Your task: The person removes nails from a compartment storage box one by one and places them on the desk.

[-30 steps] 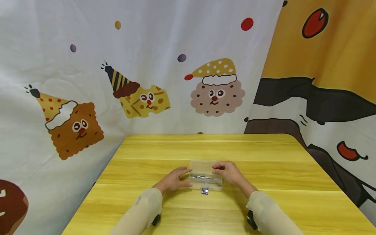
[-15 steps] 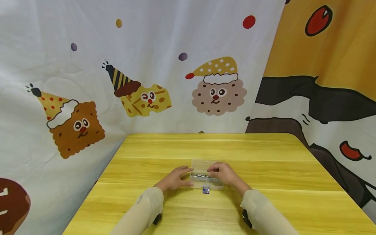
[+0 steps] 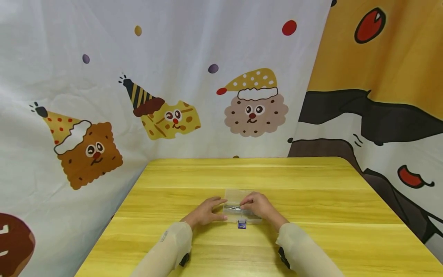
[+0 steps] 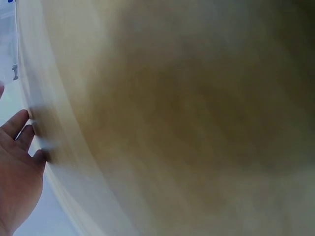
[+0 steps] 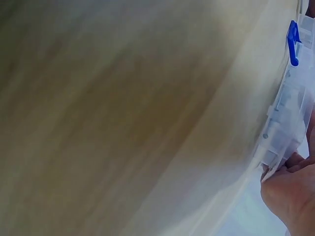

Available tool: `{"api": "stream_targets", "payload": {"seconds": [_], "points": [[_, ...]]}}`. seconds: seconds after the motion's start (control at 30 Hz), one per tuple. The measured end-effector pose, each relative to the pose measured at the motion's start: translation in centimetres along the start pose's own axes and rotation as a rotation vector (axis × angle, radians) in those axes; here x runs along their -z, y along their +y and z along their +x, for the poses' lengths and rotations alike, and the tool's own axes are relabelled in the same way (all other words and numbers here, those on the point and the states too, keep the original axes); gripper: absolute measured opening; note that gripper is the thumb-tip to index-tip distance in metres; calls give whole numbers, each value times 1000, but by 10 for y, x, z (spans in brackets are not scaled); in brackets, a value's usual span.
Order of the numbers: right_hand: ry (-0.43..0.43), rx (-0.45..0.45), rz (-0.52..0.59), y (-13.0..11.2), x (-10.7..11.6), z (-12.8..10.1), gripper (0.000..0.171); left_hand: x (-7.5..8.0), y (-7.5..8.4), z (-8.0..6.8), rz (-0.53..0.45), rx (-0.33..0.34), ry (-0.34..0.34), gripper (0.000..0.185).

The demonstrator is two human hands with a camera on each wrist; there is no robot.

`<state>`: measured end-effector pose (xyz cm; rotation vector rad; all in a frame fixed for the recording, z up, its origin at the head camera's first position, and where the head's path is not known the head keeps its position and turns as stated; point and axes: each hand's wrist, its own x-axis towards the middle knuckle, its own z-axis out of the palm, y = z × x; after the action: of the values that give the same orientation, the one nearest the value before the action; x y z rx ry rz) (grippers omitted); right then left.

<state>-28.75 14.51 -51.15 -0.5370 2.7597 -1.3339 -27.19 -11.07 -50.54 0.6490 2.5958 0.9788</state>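
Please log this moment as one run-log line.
left hand: rests at clear plastic box | right hand: fingers over box | blue latch: front | yellow wooden table

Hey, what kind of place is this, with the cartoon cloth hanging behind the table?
Probably a makeshift recording corner, not a lived-in room: cartoon cookie backdrop cloth screens the walls behind a yellow wooden table holding only a small clear plastic box.

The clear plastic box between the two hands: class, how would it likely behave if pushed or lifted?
The clear plastic box looks thin-walled and low, so probably light and unlikely to tip. On the smooth yellow table it would likely slide easily; the left hand seems to brace it. The metal pieces inside would probably shift if it is tilted.
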Motion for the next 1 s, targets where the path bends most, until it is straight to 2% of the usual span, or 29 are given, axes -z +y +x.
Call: {"api": "stream_targets", "payload": {"seconds": [0.2,0.63,1.0], "points": [[17,-49,-22,-3,-3,1,9,0,-1,0,3,-6,-2,69],[3,-24,-64,-3,-9,4,3,-1,-1,-1,-10,-8,-6,71],[-35,98,-149,-3,-5,3,6,0,-1,-2,-13,-2,-7,70]]}}
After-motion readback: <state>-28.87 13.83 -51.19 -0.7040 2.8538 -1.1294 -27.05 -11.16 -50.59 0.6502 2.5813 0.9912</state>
